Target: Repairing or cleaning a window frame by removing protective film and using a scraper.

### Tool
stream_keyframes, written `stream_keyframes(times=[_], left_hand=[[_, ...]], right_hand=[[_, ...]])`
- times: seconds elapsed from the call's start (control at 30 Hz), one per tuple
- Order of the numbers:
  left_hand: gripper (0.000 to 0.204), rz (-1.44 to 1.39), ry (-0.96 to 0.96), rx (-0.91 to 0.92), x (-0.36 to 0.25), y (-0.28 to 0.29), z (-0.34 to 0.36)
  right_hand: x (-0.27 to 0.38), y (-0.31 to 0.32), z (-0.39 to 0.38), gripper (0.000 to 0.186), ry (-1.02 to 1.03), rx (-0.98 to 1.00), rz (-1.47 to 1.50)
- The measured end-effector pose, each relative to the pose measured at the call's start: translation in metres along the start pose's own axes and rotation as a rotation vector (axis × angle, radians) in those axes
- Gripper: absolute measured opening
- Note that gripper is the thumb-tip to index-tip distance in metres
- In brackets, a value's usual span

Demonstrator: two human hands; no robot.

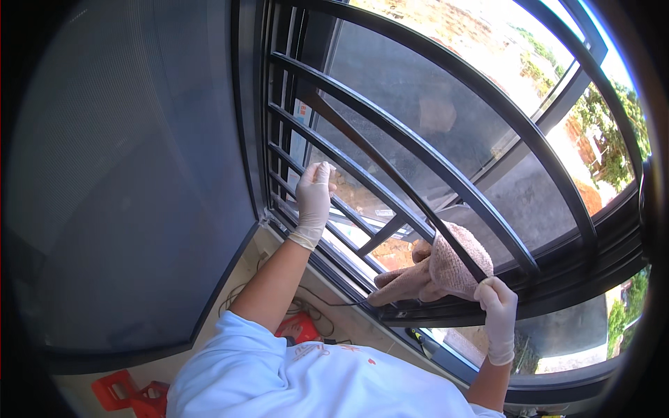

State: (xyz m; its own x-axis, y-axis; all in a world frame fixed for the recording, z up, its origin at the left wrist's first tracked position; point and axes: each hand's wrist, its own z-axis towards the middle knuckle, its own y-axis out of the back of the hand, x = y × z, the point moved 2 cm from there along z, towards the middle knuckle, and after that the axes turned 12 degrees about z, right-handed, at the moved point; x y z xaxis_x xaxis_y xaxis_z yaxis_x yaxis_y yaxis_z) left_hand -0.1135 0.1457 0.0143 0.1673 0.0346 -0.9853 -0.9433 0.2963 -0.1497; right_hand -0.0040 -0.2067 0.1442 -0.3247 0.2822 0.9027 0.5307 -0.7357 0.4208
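Both my hands wear thin white gloves. My right hand pinches the lower end of a long dark flat strip, which slants up and left across the window bars. My left hand is raised beside the lower bars at the window's left side, fingers curled together; whether anything is in them is hidden. Just left of my right hand, a brownish-pink cloth hangs bunched over the bars, partly behind the strip. The black metal window bars curve across the view in front of me.
A large dark mesh panel stands at the left. On the floor lie a red object, a looped dark cable and red plastic pieces. The black window frame runs along the right. Bare ground and trees show outside.
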Motion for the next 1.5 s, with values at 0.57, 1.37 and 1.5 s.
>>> stream_keyframes(times=[0.57,1.37,1.5], left_hand=[[0.024,-0.407,0.293,0.023,0.046,0.007,0.078],[0.018,-0.266,0.360,0.141,0.093,0.042,0.011],[0.019,-0.162,0.373,0.084,0.078,0.057,-0.017]], right_hand=[[-0.006,0.048,-0.034,0.017,0.027,-0.194,0.542],[0.021,-0.042,0.009,0.059,0.489,0.242,0.346],[0.028,-0.069,0.020,0.075,0.554,0.464,0.763]])
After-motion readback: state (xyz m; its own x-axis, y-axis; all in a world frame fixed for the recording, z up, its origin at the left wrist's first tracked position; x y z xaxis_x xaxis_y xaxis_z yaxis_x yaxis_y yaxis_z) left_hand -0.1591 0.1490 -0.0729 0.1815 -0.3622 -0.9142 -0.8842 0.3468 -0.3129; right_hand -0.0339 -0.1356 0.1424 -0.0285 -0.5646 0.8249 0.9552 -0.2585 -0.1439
